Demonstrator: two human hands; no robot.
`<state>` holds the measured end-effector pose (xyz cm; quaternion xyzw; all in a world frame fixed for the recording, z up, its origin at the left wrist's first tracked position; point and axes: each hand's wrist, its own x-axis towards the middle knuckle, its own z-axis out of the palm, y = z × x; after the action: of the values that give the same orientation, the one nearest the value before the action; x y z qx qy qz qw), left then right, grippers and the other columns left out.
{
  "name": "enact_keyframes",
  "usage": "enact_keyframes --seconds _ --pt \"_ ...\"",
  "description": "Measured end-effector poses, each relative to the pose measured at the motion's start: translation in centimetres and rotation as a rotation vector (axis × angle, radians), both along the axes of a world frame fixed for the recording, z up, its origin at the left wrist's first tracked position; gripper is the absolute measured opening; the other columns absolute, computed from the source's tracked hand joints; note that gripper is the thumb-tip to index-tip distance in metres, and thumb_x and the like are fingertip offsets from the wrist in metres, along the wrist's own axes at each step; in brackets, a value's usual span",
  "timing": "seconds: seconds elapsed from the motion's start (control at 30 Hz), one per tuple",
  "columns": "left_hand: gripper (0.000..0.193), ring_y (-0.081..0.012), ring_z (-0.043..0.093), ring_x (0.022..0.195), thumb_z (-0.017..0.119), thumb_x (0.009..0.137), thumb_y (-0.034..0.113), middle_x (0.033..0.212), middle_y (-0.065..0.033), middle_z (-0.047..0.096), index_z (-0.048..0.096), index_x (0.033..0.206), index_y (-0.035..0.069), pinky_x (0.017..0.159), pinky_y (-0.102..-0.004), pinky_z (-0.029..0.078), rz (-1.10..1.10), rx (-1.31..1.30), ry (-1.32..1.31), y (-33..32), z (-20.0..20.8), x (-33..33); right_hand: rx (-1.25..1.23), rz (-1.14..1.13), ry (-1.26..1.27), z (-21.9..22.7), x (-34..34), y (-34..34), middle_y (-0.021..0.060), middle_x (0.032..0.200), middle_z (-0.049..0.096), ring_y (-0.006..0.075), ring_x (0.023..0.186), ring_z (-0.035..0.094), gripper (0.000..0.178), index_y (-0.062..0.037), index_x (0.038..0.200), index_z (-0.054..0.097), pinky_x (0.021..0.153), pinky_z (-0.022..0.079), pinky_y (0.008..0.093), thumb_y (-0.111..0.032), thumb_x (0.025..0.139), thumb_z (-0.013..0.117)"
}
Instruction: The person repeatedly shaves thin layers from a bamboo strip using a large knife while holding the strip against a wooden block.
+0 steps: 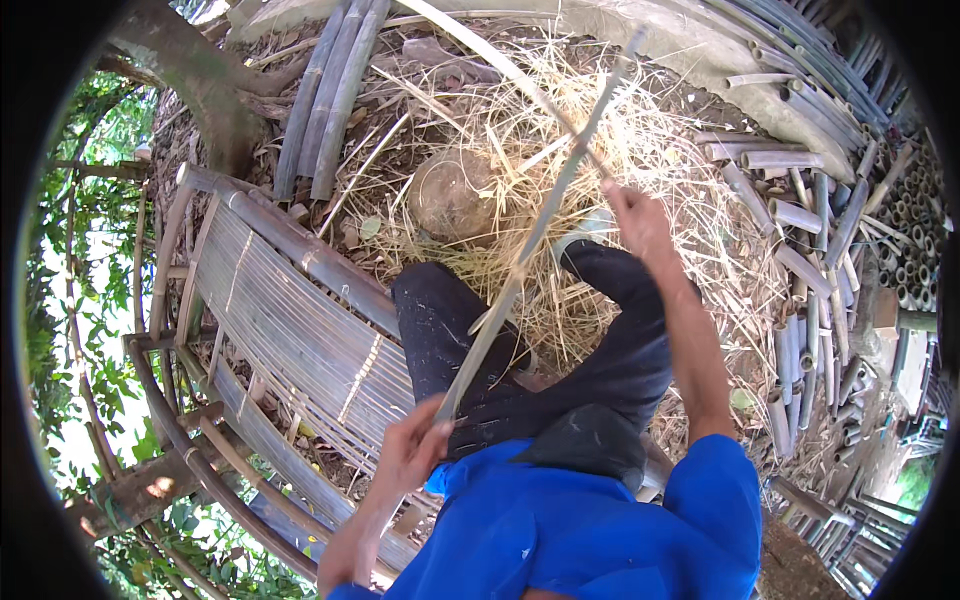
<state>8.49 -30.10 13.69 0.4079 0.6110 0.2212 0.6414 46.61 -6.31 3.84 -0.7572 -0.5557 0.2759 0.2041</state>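
Note:
A long grey-green bamboo strip (515,280) runs slantwise from my lap up past the straw pile. My left hand (412,448) is closed round its lower end, close to my left thigh. Farther up on the right, my right hand (642,222) is closed on a thin, dark, narrow thing (592,156) that crosses the strip. Blur hides whether that is a knife blade or another strip. Beyond the crossing, a long pale strip (480,45) stretches to the upper left. A small sliver (482,325) stands out from the bamboo strip's side.
Pale shavings (570,90) cover the ground around a round wooden block (452,195). A slatted bamboo bench (290,300) stands at my left. Split bamboo lengths (335,95) lean at the upper left. Cut bamboo tubes (800,215) are piled on the right.

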Motion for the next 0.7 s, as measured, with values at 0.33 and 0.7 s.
enact_keyframes --seconds 0.33,0.7 --pt "0.044 -0.0027 0.055 0.089 0.063 0.099 0.008 0.111 -0.0002 0.067 0.053 0.141 -0.003 0.074 -0.0196 0.045 0.021 0.085 -0.033 6.1 -3.1 3.4 0.192 0.540 0.078 0.6 -9.9 -11.3 0.0216 0.065 0.066 0.0417 0.066 0.069 0.067 -0.0044 0.093 0.075 0.064 0.056 0.0494 -0.070 0.087 0.061" --pt "0.040 -0.0018 0.050 0.081 0.068 0.095 0.006 0.097 0.0037 0.063 0.060 0.133 -0.005 0.068 -0.0174 0.041 0.099 0.058 -0.002 2.5 -1.3 1.8 -0.007 0.441 0.071 1.0 -6.8 -6.5 0.0209 0.057 0.056 0.0406 0.058 0.060 0.074 -0.0011 0.075 0.066 0.061 0.049 0.0498 -0.071 0.093 0.051"
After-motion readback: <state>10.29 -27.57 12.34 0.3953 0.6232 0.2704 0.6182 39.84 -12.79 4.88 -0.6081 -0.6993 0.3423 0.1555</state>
